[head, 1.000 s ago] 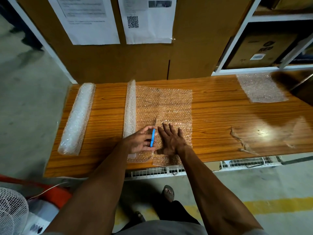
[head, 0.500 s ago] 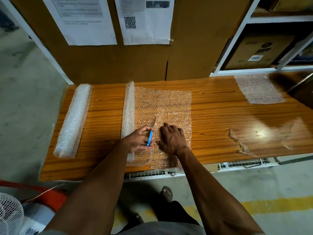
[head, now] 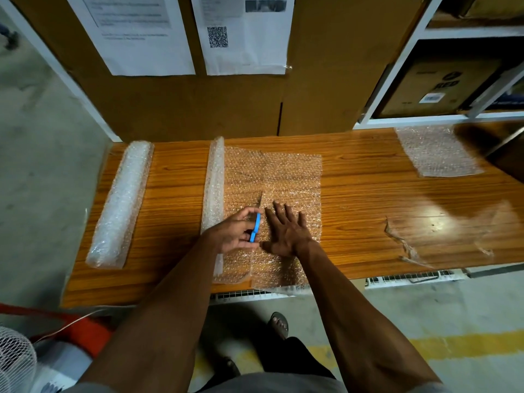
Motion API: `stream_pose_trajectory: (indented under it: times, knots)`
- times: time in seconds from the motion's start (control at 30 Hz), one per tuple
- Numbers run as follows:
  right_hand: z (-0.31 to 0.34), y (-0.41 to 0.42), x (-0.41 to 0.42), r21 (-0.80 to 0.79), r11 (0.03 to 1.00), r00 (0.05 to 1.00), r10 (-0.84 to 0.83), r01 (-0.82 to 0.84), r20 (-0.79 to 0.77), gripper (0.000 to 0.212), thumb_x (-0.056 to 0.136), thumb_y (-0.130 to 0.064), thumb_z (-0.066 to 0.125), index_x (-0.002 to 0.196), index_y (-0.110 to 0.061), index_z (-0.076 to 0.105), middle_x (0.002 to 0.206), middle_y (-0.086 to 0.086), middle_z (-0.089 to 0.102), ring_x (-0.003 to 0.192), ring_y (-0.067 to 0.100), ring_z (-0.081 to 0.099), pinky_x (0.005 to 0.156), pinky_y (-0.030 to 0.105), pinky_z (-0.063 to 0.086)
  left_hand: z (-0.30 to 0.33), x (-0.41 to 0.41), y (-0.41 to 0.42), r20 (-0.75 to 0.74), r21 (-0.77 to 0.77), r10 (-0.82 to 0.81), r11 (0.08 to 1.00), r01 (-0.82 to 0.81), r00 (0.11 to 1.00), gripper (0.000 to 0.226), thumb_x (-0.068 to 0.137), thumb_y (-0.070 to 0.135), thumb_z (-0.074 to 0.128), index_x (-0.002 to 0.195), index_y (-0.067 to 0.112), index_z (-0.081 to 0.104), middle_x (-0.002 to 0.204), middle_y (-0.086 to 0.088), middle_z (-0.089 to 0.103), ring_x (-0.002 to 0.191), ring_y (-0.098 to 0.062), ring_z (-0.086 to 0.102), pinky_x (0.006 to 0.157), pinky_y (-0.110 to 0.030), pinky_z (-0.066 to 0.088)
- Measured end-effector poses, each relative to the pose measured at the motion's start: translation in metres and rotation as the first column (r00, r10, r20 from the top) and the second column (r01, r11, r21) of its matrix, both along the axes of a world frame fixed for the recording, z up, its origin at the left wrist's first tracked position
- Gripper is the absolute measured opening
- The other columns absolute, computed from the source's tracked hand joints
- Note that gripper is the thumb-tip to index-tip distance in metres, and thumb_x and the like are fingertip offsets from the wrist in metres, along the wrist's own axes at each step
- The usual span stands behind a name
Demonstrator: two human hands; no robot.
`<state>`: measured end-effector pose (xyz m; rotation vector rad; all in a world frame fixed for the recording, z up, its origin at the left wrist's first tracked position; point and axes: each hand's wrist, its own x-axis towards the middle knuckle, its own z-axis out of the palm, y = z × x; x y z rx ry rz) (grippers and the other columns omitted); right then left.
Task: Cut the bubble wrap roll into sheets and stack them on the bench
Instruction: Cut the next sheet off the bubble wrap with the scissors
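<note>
A bubble wrap roll (head: 214,180) lies on the wooden bench (head: 354,211), with its unrolled sheet (head: 278,174) spread flat to the right. My left hand (head: 232,234) grips blue-handled scissors (head: 255,226), blades pointing away along a cut that runs from the sheet's near edge. My right hand (head: 286,231) presses flat on the sheet just right of the cut, fingers spread. A cut bubble wrap sheet (head: 436,151) lies at the bench's far right.
A second, fatter bubble wrap roll (head: 120,199) lies at the bench's left end. Clear plastic scraps (head: 402,245) sit near the front right edge. Cardboard with taped papers (head: 238,32) backs the bench. White shelving (head: 397,66) holds boxes at right. A fan (head: 14,361) stands lower left.
The scissors have advanced a little farther along the cut. My right hand's fingers, curled half a second ago, now lie flat and spread on the sheet.
</note>
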<state>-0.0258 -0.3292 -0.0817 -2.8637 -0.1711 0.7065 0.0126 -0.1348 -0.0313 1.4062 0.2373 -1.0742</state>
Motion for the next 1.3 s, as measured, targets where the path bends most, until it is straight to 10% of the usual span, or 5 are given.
stream_pose_trajectory:
  times: [0.23, 0.87, 1.1, 1.3]
  knots:
    - [-0.005, 0.001, -0.004, -0.003, 0.999, 0.993, -0.035, 0.036, 0.111, 0.084, 0.100, -0.064, 0.022, 0.164, -0.024, -0.015, 0.167, 0.004, -0.029, 0.155, 0.030, -0.024, 0.125, 0.063, -0.008, -0.005, 0.006, -0.003, 0.027, 0.013, -0.012, 1.000, 0.012, 1.000, 0.045, 0.096, -0.004, 0.063, 0.128, 0.027, 0.061, 0.133, -0.014, 0.061, 0.107, -0.038, 0.068, 0.092, -0.052, 0.060]
    - [-0.010, 0.001, 0.024, 0.058, 0.995, 0.961, -0.094, 0.082, 0.261, 0.068, 0.096, -0.062, 0.035, 0.146, -0.016, 0.037, 0.174, 0.009, 0.003, 0.161, 0.028, 0.002, 0.127, 0.059, 0.007, 0.003, 0.035, -0.015, 0.013, -0.026, -0.019, 0.999, 0.020, 1.000, 0.037, 0.101, 0.009, 0.061, 0.133, 0.027, 0.059, 0.130, -0.023, 0.060, 0.106, -0.039, 0.067, 0.085, -0.047, 0.062]
    - [-0.007, -0.013, 0.041, -0.018, 1.000, 0.987, -0.022, 0.026, 0.159, 0.104, 0.088, -0.082, 0.027, 0.165, -0.023, -0.011, 0.170, 0.004, -0.025, 0.157, 0.030, -0.023, 0.126, 0.062, -0.006, -0.009, 0.043, -0.016, 0.039, -0.032, -0.013, 0.999, 0.015, 0.999, 0.045, 0.097, 0.001, 0.064, 0.134, 0.027, 0.059, 0.126, -0.021, 0.062, 0.110, -0.039, 0.068, 0.094, -0.054, 0.058]
    - [-0.007, -0.020, 0.047, -0.033, 0.999, 0.993, 0.024, -0.020, 0.112, 0.107, 0.087, -0.082, 0.032, 0.165, -0.023, -0.011, 0.170, 0.001, -0.024, 0.157, 0.029, -0.022, 0.125, 0.063, -0.007, -0.016, 0.039, -0.017, 0.070, -0.014, 0.019, 1.000, -0.018, 0.997, 0.045, 0.093, 0.001, 0.069, 0.130, 0.025, 0.060, 0.114, -0.018, 0.068, 0.101, -0.034, 0.071, 0.094, -0.053, 0.058]
